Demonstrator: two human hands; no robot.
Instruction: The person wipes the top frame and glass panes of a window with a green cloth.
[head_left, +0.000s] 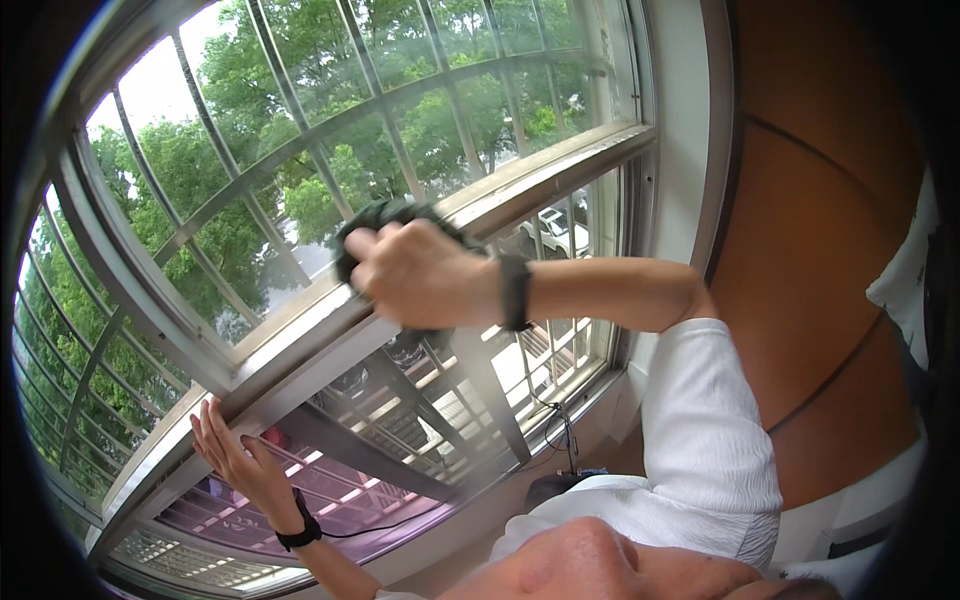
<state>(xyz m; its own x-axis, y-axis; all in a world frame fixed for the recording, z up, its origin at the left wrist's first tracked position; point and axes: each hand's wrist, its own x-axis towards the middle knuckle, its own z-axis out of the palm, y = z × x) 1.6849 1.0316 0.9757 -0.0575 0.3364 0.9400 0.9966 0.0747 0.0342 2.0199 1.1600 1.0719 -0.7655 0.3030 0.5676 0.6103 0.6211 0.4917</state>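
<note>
My right hand (424, 274) is blurred and closed around a bunched dark cloth (390, 214). It lies over the metal crossbar (517, 199) of a window, at the lower edge of the upper glass pane (420, 120). Part of the cloth shows below the hand, and the palm side is hidden. To the left, my left hand (244, 465) rests with extended fingers on the same crossbar, near the foot of an upright sash frame (161, 300). Nothing is held in it. Dark bands circle both wrists.
Security bars (281, 67) stand outside the glass, with trees and a parked white car (555, 229) beyond. Below the crossbar are lower panes, one tinted purple (337, 487). Thin black cables (566, 431) hang near the sill. A brown panelled surface (817, 247) rises at right.
</note>
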